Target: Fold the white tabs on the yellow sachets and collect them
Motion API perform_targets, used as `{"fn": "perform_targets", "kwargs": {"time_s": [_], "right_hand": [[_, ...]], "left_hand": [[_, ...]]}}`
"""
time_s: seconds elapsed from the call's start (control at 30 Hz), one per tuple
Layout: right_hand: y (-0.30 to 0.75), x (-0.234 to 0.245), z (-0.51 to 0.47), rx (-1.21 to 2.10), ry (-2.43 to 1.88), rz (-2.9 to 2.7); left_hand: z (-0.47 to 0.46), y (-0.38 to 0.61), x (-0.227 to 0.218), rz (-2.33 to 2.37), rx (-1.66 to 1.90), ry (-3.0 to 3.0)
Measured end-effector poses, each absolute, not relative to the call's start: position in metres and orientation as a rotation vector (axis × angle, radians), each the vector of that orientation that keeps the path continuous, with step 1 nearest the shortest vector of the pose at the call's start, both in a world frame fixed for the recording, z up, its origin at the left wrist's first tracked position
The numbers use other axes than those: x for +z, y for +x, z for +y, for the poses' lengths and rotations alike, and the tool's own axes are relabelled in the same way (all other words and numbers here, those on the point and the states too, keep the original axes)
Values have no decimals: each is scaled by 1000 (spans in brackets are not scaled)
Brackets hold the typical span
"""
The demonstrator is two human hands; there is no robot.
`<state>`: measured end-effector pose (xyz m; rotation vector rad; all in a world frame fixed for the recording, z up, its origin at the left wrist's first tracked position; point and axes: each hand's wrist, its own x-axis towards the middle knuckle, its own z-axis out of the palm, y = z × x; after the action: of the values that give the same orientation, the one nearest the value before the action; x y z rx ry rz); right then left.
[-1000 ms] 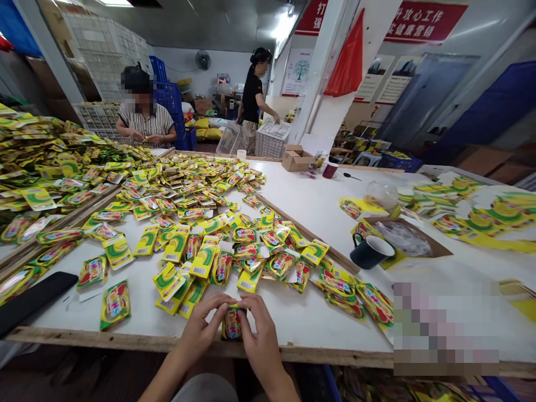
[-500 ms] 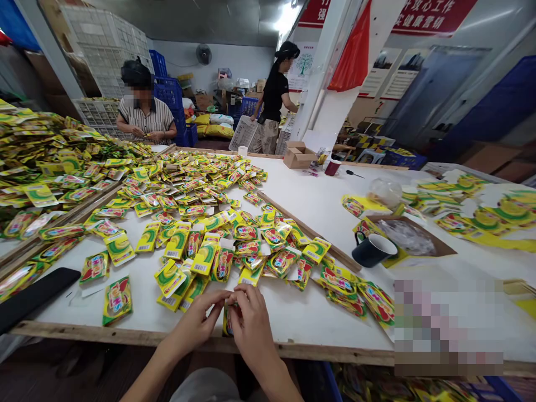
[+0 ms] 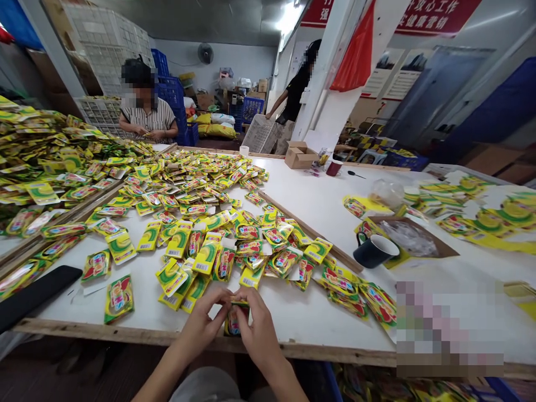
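Observation:
A small yellow, green and red printed carton (image 3: 231, 325) stands between my hands at the table's front edge. My left hand (image 3: 206, 317) pinches at its top edge, thumb and forefinger together. My right hand (image 3: 256, 322) grips the carton's right side and top, thumb across the front. Fingers partly cover its upper end, so I cannot see whether the flap is closed. Just beyond my hands lies a spread of similar cartons (image 3: 205, 254), several with white flaps sticking out. One carton (image 3: 119, 299) lies apart to the left.
A black phone-like object (image 3: 39, 296) lies at the left front edge. Wooden strips (image 3: 310, 230) divide the table. On the right are a dark mug (image 3: 374, 250), an open box with clear plastic (image 3: 406, 237) and flat printed card (image 3: 489, 215). A co-worker (image 3: 146, 114) sits across; another person (image 3: 296, 84) carries a crate.
My hands have parted slightly and more of the carton's front shows between them. In the back, the person with the crate has moved right, partly behind the pillar.

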<state>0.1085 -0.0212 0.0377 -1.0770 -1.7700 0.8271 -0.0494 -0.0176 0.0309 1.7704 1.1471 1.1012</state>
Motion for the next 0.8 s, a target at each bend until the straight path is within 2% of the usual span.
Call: {"fn": "perform_targets", "kwargs": {"time_s": [0.37, 0.63, 0.8], "right_hand": [[116, 36, -20, 812, -1065, -1749], [120, 21, -23, 999, -1096, -1455], [116, 13, -24, 1057, -1105, -1348]], "left_hand": [[-14, -57, 49, 1046, 935, 1886], [-18, -43, 12, 1114, 1184, 1342], [-16, -36, 10, 1061, 1277, 1113]]}}
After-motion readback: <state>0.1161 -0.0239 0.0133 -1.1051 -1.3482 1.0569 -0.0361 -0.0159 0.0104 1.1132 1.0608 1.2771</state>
